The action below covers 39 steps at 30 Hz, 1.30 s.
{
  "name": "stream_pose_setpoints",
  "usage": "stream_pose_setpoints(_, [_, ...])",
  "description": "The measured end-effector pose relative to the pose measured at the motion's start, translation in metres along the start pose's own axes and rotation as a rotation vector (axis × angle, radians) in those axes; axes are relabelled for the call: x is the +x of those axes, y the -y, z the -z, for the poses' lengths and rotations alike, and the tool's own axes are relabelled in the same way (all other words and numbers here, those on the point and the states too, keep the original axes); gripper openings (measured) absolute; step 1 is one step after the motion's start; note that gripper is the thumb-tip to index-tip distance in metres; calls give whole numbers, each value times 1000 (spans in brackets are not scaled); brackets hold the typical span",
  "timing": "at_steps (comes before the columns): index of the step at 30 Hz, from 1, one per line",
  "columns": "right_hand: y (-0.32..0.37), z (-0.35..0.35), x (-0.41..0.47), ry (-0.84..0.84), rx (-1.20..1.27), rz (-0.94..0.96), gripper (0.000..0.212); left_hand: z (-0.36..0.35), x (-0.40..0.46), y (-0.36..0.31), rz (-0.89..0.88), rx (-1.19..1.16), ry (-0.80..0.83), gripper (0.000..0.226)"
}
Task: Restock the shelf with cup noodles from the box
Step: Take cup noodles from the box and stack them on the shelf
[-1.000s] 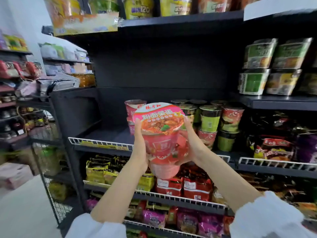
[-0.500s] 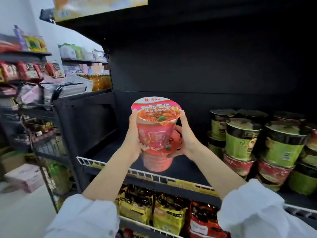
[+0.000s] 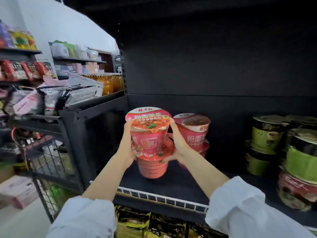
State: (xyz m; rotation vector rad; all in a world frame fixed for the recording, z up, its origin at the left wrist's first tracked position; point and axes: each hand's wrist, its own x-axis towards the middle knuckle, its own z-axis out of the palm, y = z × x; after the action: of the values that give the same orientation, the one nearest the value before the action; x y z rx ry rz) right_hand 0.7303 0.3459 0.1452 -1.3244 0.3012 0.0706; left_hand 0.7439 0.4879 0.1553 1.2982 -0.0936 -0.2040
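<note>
Fingers (image 3: 127,123) of both hands clamp stacked pink foil-lidded plastic noodle cups (image 3: 148,143), black shelf (image 3: 180,184) at 6 o'clock; light, crushable, wobbly, so grip at the joint.

The held cup noodles (image 3: 148,143) were pink, their lid printed with orange noodles and white characters. Green-and-black cups (image 3: 267,134) stood toward the black shelf's (image 3: 180,184) right edge behind its white wire rail (image 3: 163,197).

Four pink cup noodles (image 3: 148,134), in two stacks of two; two hands (image 3: 127,148) hold one stack.
</note>
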Motion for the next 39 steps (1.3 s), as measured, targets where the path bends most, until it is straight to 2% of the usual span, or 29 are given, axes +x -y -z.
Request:
stream_pose_setpoints(3, [5, -21, 18, -45, -5, 4, 90, 21, 29, -5, 13, 44, 18, 52])
stream_pose_setpoints(6, [6, -41, 40, -87, -5, 3, 86, 43, 65, -7, 56, 48, 32, 81])
stream_pose_setpoints(8, [5, -51, 53, -122, 15, -11, 84, 52, 86, -5, 88, 64, 50, 91])
stream_pose_setpoints(14, [2, -64, 86, -207, 59, 56, 77, 61, 134, 11, 102, 250, 67, 93])
stream_pose_setpoints(16, [0, -69, 93, -232, 0, 85, 77, 62, 140, 17, 96, 290, 49, 97])
stream_pose_setpoints(21, [-11, -72, 117, -249, -111, 130, 96, 66, 143, 16, 104, 292, 61, 92])
stream_pose_setpoints(23, [-8, -73, 110, -245, -110, 119, 88, 65, 142, 16, 96, 291, 26, 91])
stream_pose_setpoints(25, [-5, -71, 98, -227, -98, 129, 72, 62, 139, 19, 30, 314, -90, 93])
stream_pose_setpoints(27, [-6, -63, 88, -218, -107, 142, 59, 57, 129, 21, -113, 408, -227, 83])
stream_pose_setpoints(30, [-8, -45, 63, -239, -200, 197, 38, 45, 101, 26, -453, 682, -362, 42])
stream_pose_setpoints(32, [-11, -27, 43, -258, -297, 249, 30, 30, 82, 30, -579, 785, -258, 24])
stream_pose_setpoints(34, [-15, -6, 21, -288, -375, 319, 26, 9, 62, 35, -564, 892, -66, 16])
stream_pose_setpoints(36, [-21, 18, -6, -304, -454, 399, 28, -15, 39, 44, -545, 1006, 81, 17])
stream_pose_setpoints(39, [-31, 57, -52, -327, -643, 524, 27, -52, -9, 60, -562, 1090, 134, 15])
